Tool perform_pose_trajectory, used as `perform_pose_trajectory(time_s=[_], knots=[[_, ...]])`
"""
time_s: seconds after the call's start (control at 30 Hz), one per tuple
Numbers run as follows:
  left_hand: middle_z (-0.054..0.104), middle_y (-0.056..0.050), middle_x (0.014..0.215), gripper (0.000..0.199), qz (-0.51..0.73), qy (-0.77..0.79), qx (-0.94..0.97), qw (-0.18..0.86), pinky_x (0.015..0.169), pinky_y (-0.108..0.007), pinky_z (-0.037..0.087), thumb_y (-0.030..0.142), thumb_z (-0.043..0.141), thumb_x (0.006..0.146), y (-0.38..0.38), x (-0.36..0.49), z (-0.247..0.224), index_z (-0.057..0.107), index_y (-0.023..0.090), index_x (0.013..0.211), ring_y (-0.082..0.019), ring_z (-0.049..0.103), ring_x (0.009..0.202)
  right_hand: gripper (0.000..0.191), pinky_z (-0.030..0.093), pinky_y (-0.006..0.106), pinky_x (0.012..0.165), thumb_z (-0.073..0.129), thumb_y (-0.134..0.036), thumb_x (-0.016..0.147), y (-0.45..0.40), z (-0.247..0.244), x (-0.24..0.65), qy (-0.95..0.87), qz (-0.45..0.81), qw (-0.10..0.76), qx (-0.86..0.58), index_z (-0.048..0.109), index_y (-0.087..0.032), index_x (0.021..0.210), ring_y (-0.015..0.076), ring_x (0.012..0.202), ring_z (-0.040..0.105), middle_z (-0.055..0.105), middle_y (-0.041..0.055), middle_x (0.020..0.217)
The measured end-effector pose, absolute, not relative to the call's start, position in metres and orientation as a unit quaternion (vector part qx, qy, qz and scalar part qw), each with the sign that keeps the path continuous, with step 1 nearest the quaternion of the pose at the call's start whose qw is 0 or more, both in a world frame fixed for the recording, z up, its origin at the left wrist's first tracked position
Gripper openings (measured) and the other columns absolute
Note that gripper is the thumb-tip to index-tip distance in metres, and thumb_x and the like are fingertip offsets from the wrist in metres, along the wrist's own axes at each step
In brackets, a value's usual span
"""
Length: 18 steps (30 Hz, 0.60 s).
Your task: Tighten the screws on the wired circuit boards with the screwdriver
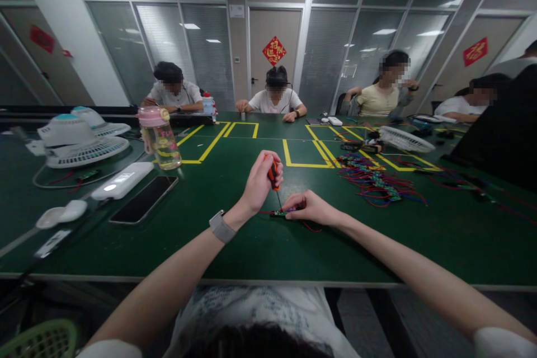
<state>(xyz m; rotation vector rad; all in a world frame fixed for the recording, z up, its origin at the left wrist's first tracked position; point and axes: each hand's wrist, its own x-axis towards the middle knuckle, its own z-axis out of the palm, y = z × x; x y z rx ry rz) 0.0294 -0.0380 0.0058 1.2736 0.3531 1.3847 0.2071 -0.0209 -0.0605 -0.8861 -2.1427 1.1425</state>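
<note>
My left hand (262, 182) is wrapped round the orange and black handle of a screwdriver (274, 174), held upright. Its thin shaft points down, and the tip meets or nearly meets a small green circuit board (278, 214) lying on the table. From the right, my right hand (309, 207) pinches the board's right end, where the fingertips partly cover it. Red wires stick out from the board on both sides.
On the green table (235, 251) lie a pile of wired boards (377, 176) to the right and a phone (145, 199), a white power strip (123, 180), a pink-lidded bottle (161, 140) and fan parts (84, 140) to the left. Several people sit across the table.
</note>
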Motion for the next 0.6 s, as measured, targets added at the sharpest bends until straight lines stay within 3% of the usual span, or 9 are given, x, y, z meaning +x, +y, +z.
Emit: perform_pose_trajectory(time_s=[0.5, 0.6], knots=[[0.043, 0.004, 0.066, 0.023, 0.586, 0.147, 0.545, 0.581, 0.051, -0.019, 0.033, 0.041, 0.051, 0.089, -0.0379, 0.0311, 0.0038, 0.047, 0.019, 0.084, -0.008, 0.039, 0.055, 0.032, 0.048, 0.029, 0.074, 0.077, -0.037, 0.069, -0.0201, -0.062, 0.2075, -0.782, 0.439, 0.276, -0.346, 0.076, -0.013, 0.09, 0.0176, 0.081, 0.062, 0.07, 0.0066, 0.09], [0.045, 0.003, 0.07, 0.026, 0.589, 0.152, 0.551, 0.572, 0.05, -0.019, 0.034, 0.043, 0.05, 0.089, -0.0374, 0.0319, 0.0027, 0.052, 0.018, 0.093, -0.008, 0.04, 0.056, 0.033, 0.048, 0.029, 0.073, 0.078, -0.038, 0.067, -0.0201, -0.0627, 0.207, -0.774, 0.448, 0.28, -0.349, 0.076, -0.013, 0.088, 0.0168, 0.079, 0.062, 0.07, 0.0062, 0.088]])
